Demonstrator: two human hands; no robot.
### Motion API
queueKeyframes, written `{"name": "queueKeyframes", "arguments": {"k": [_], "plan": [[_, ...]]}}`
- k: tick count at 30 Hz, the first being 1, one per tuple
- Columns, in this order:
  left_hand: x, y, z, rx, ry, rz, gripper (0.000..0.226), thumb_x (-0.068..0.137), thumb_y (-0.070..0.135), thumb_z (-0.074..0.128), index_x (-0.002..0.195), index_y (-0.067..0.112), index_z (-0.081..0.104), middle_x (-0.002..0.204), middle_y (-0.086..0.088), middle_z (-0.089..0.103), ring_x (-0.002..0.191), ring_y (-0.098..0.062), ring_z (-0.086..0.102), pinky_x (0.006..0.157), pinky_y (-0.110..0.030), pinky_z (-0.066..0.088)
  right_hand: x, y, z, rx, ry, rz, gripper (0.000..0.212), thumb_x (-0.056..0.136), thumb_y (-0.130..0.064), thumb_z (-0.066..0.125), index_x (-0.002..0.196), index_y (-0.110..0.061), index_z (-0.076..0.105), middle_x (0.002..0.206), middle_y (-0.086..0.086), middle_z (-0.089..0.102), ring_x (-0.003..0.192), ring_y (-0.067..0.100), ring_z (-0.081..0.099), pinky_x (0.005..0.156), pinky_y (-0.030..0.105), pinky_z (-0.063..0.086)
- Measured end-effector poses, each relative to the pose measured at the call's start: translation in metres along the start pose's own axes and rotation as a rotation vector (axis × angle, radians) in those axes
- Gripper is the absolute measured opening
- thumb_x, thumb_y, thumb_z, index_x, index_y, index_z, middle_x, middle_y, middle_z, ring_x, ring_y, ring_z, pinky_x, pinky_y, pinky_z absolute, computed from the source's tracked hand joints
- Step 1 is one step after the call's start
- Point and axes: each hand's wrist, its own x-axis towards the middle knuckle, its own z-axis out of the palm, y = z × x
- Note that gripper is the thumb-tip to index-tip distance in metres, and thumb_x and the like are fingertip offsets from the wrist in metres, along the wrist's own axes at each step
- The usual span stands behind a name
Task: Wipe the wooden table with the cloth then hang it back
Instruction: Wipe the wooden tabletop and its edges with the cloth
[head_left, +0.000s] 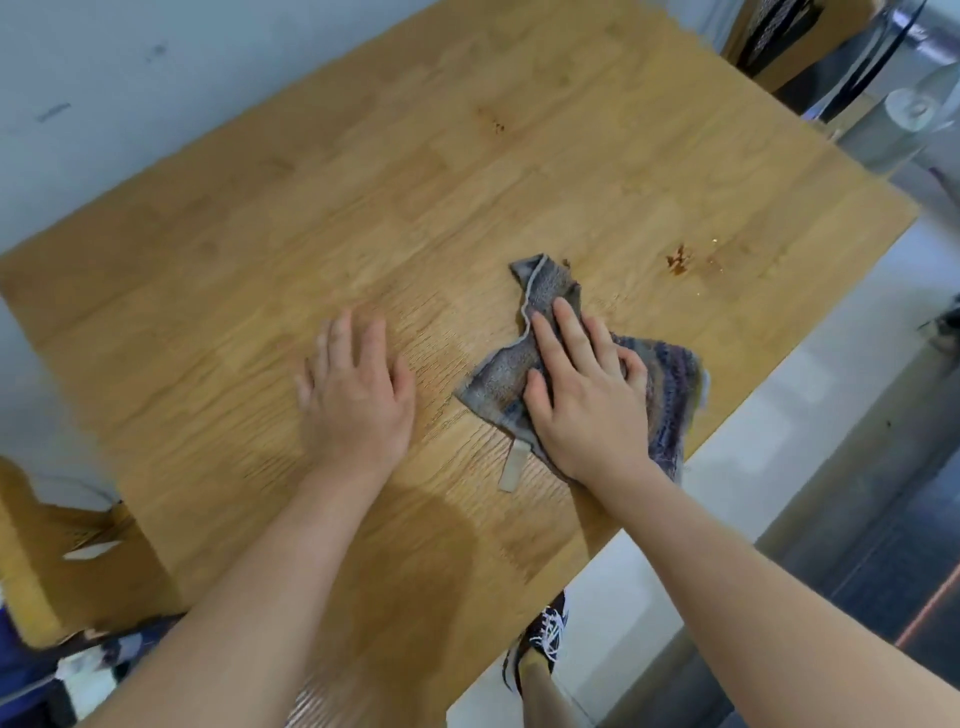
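A grey and purple striped cloth (506, 371) lies crumpled on the wooden table (363, 182), right of the middle. My right hand (587, 400) presses flat on top of the cloth, fingers spread and pointing away from me. A pale hanging loop (511, 470) sticks out from the cloth's near edge. My left hand (356, 392) rests palm down on the bare wood just left of the cloth, holding nothing. A brown stain (677, 260) marks the wood to the far right of the cloth, and a fainter spot (496, 124) sits further back.
The table's right edge runs close past the cloth, with pale floor below. A wooden chair (47, 551) stands at the near left and another (779, 47) at the far right corner. A clear plastic object (914, 104) is at the far right. My shoe (545, 631) shows under the table edge.
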Motion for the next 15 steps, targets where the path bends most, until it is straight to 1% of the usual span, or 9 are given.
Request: {"name": "queueKeyframes", "arguments": {"k": [2, 4, 5, 8, 9, 10, 11, 13, 15], "plan": [[-0.014, 0.023, 0.007, -0.001, -0.035, -0.016, 0.053, 0.097, 0.044, 0.034, 0.145, 0.022, 0.033, 0.159, -0.008, 0.02, 0.146, -0.028, 0.015, 0.116, -0.058, 0.009, -0.026, 0.018, -0.001, 0.012, -0.03, -0.146, 0.053, 0.1, -0.04, 0.031, 0.152, -0.027, 0.033, 0.161, -0.004, 0.026, 0.148, 0.021, 0.022, 0.115, 0.045, 0.02], [-0.022, 0.044, 0.013, -0.012, -0.034, -0.039, 0.056, 0.096, 0.047, 0.033, 0.146, 0.022, 0.031, 0.159, -0.009, 0.017, 0.147, -0.027, 0.011, 0.115, -0.058, 0.007, -0.035, 0.053, -0.004, 0.004, -0.039, -0.261, 0.053, 0.098, -0.038, 0.034, 0.149, -0.026, 0.039, 0.159, -0.004, 0.03, 0.147, 0.02, 0.026, 0.115, 0.044, 0.023], [-0.026, 0.052, 0.017, -0.01, -0.034, -0.036, 0.057, 0.096, 0.047, 0.033, 0.147, 0.022, 0.03, 0.16, -0.009, 0.016, 0.147, -0.026, 0.01, 0.115, -0.058, 0.006, -0.03, 0.071, -0.006, -0.014, -0.021, -0.223, 0.054, 0.097, -0.038, 0.034, 0.148, -0.026, 0.04, 0.158, -0.004, 0.032, 0.146, 0.02, 0.028, 0.114, 0.044, 0.025], [-0.042, 0.076, 0.031, 0.017, 0.004, 0.014, 0.057, 0.096, 0.044, 0.031, 0.146, 0.017, 0.034, 0.158, -0.011, 0.022, 0.146, -0.028, 0.015, 0.115, -0.054, 0.008, 0.0, 0.097, -0.011, -0.018, 0.032, 0.12, 0.059, 0.096, -0.04, 0.028, 0.153, -0.023, 0.031, 0.161, -0.001, 0.025, 0.148, 0.021, 0.022, 0.115, 0.048, 0.021], [-0.047, 0.081, 0.034, 0.021, 0.019, 0.017, 0.057, 0.095, 0.044, 0.03, 0.144, 0.016, 0.037, 0.157, -0.011, 0.026, 0.146, -0.028, 0.019, 0.115, -0.054, 0.009, 0.0, 0.09, -0.008, -0.012, 0.039, 0.175, 0.06, 0.096, -0.039, 0.027, 0.154, -0.022, 0.029, 0.162, -0.001, 0.023, 0.149, 0.021, 0.018, 0.116, 0.05, 0.019], [-0.049, 0.084, 0.037, 0.018, 0.04, 0.011, 0.058, 0.093, 0.043, 0.031, 0.143, 0.015, 0.04, 0.156, -0.011, 0.029, 0.145, -0.028, 0.022, 0.115, -0.053, 0.011, -0.005, 0.078, -0.006, -0.005, 0.046, 0.171, 0.06, 0.096, -0.038, 0.028, 0.153, -0.022, 0.029, 0.162, -0.001, 0.022, 0.149, 0.022, 0.018, 0.116, 0.051, 0.018], [-0.05, 0.085, 0.039, 0.011, 0.068, 0.006, 0.057, 0.092, 0.042, 0.033, 0.142, 0.016, 0.042, 0.154, -0.011, 0.032, 0.144, -0.028, 0.024, 0.115, -0.052, 0.013, -0.016, 0.063, -0.002, 0.008, 0.046, 0.104, 0.06, 0.095, -0.038, 0.031, 0.152, -0.022, 0.032, 0.161, -0.001, 0.024, 0.149, 0.022, 0.019, 0.116, 0.051, 0.019], [-0.049, 0.083, 0.04, 0.003, 0.086, 0.001, 0.054, 0.093, 0.039, 0.038, 0.142, 0.017, 0.042, 0.155, -0.009, 0.032, 0.144, -0.027, 0.023, 0.115, -0.052, 0.014, -0.042, 0.044, 0.0, 0.035, 0.005, -0.146, 0.056, 0.095, -0.038, 0.036, 0.15, -0.024, 0.038, 0.16, -0.002, 0.029, 0.148, 0.021, 0.022, 0.116, 0.05, 0.021], [-0.048, 0.081, 0.039, 0.003, 0.071, -0.012, 0.053, 0.095, 0.038, 0.04, 0.144, 0.02, 0.038, 0.157, -0.006, 0.027, 0.146, -0.023, 0.018, 0.117, -0.05, 0.011, -0.049, 0.054, -0.004, 0.07, -0.041, -0.37, 0.052, 0.097, -0.037, 0.036, 0.148, -0.025, 0.041, 0.159, -0.004, 0.031, 0.148, 0.019, 0.023, 0.118, 0.047, 0.02]]}}
